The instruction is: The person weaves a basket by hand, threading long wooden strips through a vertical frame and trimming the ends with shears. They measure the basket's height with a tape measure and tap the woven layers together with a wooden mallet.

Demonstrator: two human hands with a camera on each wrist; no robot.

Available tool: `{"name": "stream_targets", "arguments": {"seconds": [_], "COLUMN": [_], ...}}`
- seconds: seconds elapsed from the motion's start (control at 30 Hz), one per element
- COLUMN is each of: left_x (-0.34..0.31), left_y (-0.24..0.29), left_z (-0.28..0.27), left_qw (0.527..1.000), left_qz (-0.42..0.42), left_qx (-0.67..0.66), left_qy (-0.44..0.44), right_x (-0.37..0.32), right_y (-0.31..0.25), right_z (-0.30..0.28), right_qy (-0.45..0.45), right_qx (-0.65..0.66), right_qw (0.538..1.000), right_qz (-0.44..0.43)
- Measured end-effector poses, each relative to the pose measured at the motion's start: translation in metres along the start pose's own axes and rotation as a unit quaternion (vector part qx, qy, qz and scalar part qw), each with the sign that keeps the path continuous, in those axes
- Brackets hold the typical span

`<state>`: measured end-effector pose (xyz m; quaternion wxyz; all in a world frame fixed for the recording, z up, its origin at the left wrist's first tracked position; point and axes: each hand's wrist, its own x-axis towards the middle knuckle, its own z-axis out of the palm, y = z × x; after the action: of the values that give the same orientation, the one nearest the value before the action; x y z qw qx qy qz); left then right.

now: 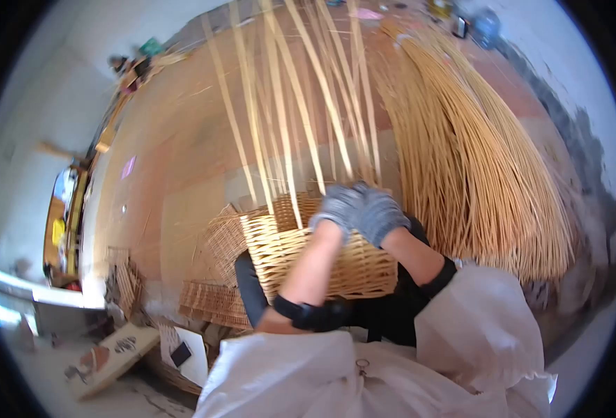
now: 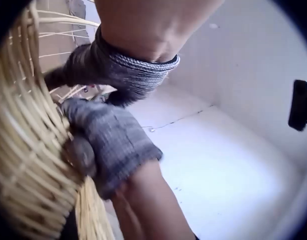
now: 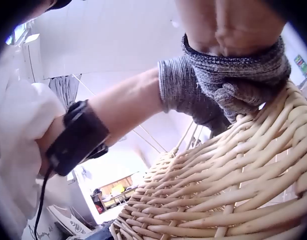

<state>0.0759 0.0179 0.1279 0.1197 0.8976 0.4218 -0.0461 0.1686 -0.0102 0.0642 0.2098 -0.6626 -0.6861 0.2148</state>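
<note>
A pale woven basket point(image 1: 287, 254) sits across the person's lap, long upright strips point(image 1: 276, 104) rising from it. Both hands wear grey knit gloves and meet at its upper edge. My left hand point(image 1: 338, 207) curls over that edge; its fingertips are partly hidden in the left wrist view, where the glove point(image 2: 116, 75) lies above the other one. Beside it, my right hand point(image 1: 379, 214) grips the rim, its thumb against the outer weave point(image 2: 31, 145). In the right wrist view, the right glove point(image 3: 238, 80) overlaps the left glove point(image 3: 183, 90) above the weave point(image 3: 208, 185).
A large bundle of thin strips point(image 1: 468, 160) lies on the floor at the right. Brown woven pieces point(image 1: 214, 303) lie left of the basket. A cardboard box point(image 1: 112, 359) stands at the lower left, and a plastic bottle point(image 1: 485, 28) is near the far right wall.
</note>
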Motion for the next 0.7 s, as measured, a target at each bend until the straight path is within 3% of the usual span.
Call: {"name": "stream_targets", "arguments": {"seconds": [0.07, 0.17, 0.2, 0.27, 0.37, 0.4, 0.5, 0.57, 0.63, 0.7], "left_x": [0.008, 0.014, 0.012, 0.006, 0.005, 0.006, 0.002, 0.011, 0.021, 0.023], "left_y": [-0.004, -0.002, -0.004, -0.003, 0.005, 0.004, 0.006, 0.001, -0.005, -0.019], "left_z": [0.015, 0.019, 0.024, 0.041, 0.046, 0.056, 0.02, 0.004, -0.007, 0.011], "left_qw": [0.995, 0.909, 0.853, 0.693, 0.655, 0.691, 0.881, 0.911, 0.918, 0.913], "left_qz": [-0.035, -0.26, -0.256, -0.231, -0.232, -0.24, -0.257, -0.241, -0.244, -0.215], "left_qx": [-0.091, -0.324, -0.449, -0.668, -0.695, -0.66, -0.388, -0.334, -0.311, -0.347], "left_qy": [-0.018, 0.03, 0.073, 0.144, 0.185, 0.172, 0.085, 0.024, -0.032, 0.009], "right_x": [0.001, 0.002, 0.002, 0.0, -0.01, -0.011, -0.014, -0.017, -0.013, -0.016], "right_y": [0.006, 0.004, 0.002, 0.002, -0.008, -0.007, 0.003, 0.007, 0.019, 0.03], "right_z": [0.002, -0.004, -0.004, -0.004, -0.017, -0.017, -0.003, 0.005, 0.025, 0.03], "right_qy": [-0.026, -0.055, -0.053, -0.05, -0.049, -0.07, 0.002, 0.073, 0.123, 0.096], "right_qx": [-0.017, -0.066, -0.067, -0.065, -0.054, -0.052, -0.006, 0.048, 0.196, 0.247], "right_qw": [0.997, 0.995, 0.994, 0.993, 0.992, 0.989, 0.993, 0.993, 0.97, 0.959], "right_qz": [0.07, 0.057, 0.064, 0.089, 0.099, 0.123, 0.115, 0.077, 0.072, 0.103]}}
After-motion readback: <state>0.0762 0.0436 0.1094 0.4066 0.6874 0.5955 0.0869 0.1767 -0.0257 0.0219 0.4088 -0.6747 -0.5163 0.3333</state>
